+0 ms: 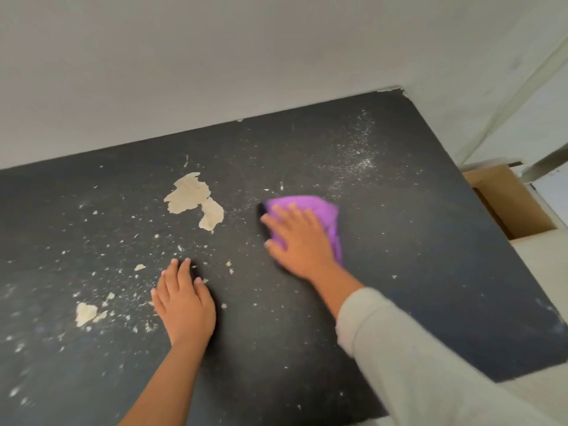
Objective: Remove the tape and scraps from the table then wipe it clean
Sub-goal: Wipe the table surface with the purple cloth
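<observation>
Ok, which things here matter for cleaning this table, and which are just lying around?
For the job: purple cloth under the right hand; large scrap; small scrap; black table; left hand.
Lying about: cardboard box.

Pale grey-green sleeve (408, 348), right arm

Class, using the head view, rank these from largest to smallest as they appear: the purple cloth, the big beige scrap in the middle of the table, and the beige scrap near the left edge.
1. Big beige torn scrap mid-table
2. Purple cloth, though partly hidden under the right hand, so unsure against the first
3. Small beige scrap at left
</observation>
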